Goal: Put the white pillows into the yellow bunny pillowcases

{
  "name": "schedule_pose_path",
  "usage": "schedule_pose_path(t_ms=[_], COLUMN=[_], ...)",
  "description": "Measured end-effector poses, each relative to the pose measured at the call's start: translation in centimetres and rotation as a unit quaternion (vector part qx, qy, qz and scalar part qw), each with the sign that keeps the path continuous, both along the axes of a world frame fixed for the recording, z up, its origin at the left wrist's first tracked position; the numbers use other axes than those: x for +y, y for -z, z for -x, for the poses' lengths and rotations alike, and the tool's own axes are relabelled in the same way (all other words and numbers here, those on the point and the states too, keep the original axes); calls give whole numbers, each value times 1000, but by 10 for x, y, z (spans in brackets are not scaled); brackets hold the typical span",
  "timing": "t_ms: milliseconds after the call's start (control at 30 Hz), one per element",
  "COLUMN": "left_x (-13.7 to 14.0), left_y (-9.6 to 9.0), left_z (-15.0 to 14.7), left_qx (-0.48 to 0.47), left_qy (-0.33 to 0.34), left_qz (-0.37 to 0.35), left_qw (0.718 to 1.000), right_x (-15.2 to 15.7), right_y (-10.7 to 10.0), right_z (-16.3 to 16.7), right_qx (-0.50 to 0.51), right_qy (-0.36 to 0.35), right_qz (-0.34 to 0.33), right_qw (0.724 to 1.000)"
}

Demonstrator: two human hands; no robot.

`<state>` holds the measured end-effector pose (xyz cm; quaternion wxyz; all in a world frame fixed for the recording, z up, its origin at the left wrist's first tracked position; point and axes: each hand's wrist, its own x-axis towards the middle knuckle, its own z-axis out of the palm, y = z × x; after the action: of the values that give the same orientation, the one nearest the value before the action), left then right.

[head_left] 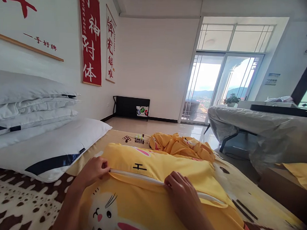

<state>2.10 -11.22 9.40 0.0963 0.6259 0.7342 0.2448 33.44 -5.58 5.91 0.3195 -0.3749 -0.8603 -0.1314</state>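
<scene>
A yellow pillowcase [136, 202] with a printed rabbit lies in front of me, plumped out as if filled. Across it runs a long opening [140, 176] with a white strip showing along it; whether that is zipper tape or a pillow inside I cannot tell. At the left end of this opening, my left hand [96, 168] pinches the fabric edge between thumb and fingers. Farther right along the same edge, my right hand [182, 191] is closed on the cloth, its fingertips partly hidden. Just beyond the pillowcase sits a crumpled heap of yellow printed fabric [182, 145].
Several white pillows [29, 89] are stacked at the left, with another white pillow [73, 142] lying beside my left arm. Underneath is a patterned brown and cream blanket [25, 197]. A plastic-covered table [244, 120] and a cardboard box [277, 181] stand at the right.
</scene>
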Motion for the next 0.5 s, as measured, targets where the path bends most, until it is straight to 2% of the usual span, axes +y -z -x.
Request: schedule_pose_path(t_ms=[300, 500], left_x=[3, 3], left_y=[3, 0], left_z=[5, -3], left_qx=[76, 98], left_qy=[-56, -87], left_qz=[1, 24], left_qw=[996, 991], right_x=[0, -1], right_y=[1, -1], right_z=[0, 1], right_qx=[-12, -15], right_qy=[1, -2], right_qz=[13, 12], right_qw=[1000, 1000])
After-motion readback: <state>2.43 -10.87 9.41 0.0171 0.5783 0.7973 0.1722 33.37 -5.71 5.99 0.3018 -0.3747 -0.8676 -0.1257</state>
